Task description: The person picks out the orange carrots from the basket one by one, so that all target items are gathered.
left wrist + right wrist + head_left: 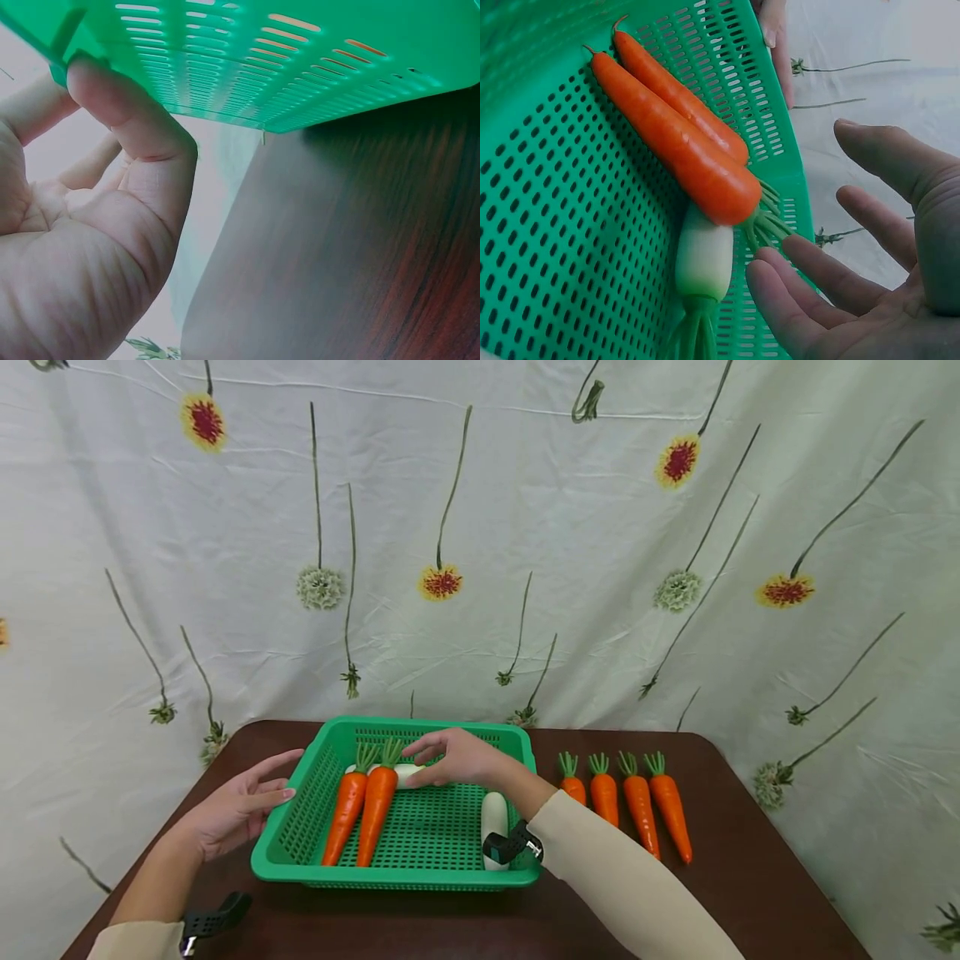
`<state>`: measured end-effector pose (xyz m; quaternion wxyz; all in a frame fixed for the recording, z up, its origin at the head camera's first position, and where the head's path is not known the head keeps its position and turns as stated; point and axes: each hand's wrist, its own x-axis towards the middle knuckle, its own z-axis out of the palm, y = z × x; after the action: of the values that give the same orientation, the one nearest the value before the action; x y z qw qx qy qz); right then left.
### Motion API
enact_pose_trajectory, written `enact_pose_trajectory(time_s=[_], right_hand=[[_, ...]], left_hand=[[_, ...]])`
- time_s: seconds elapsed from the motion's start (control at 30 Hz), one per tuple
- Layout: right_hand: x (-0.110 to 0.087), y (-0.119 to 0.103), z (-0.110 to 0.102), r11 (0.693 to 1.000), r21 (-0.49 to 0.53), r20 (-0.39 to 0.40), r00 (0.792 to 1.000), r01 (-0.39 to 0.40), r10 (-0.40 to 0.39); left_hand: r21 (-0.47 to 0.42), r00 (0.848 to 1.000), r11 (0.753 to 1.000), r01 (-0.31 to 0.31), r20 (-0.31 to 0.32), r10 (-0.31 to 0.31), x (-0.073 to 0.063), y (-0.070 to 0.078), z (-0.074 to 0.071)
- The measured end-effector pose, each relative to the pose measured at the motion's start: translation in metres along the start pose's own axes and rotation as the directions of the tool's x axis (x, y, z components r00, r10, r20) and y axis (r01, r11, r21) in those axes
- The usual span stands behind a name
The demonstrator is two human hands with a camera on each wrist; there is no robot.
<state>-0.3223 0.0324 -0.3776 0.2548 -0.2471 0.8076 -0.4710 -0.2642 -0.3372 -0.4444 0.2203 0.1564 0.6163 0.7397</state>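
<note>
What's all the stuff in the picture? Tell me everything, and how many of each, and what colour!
Table: 1, dark brown, in front of the cloth
Cloth: 1, white with a flower pattern, behind the table
Basket: 1, green, on the table
Carrots: 6, orange with green tops, 2 in the basket and 4 on the table to its right
Radishes: 2 showing, white, in the basket, one partly under carrots, one near the right side
Straps: 2, black, one at each wrist
Sleeves: 2, cream, on the arms
Left hand: 1, bare, at the basket's left rim
Right hand: 1, bare, over the basket
</note>
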Motion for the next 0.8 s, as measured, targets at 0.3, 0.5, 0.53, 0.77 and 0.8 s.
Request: enact_pose_trajectory(time_s=[0.3,0.5,0.53,0.77,0.8], right_hand=[[0.021,0.000,0.010,1.000,0.005,0.016,1.000,-0.017,0.017],[0.031,0.003,0.016,0.996,0.056,0.031,0.997,-0.067,0.065],[0.032,0.003,0.018,0.995,0.065,0.029,0.997,-0.073,0.072],[0.044,0.008,0.027,0.986,0.115,0.002,0.993,-0.118,0.119],[0.045,0.008,0.028,0.986,0.115,-0.004,0.992,-0.122,0.124]], left_hand=[[0.025,1.000,1.000,-0.012,-0.006,0.013,0.001,-0.002,-0.001],[0.029,1.000,1.000,-0.012,-0.018,0.012,0.001,-0.002,-0.001],[0.028,1.000,1.000,-0.011,-0.019,0.011,0.001,-0.002,0.000],[0.010,1.000,1.000,-0.015,-0.010,0.015,0.001,-0.003,-0.001],[0.008,1.000,1.000,-0.017,-0.006,0.017,0.001,-0.003,-0.001]])
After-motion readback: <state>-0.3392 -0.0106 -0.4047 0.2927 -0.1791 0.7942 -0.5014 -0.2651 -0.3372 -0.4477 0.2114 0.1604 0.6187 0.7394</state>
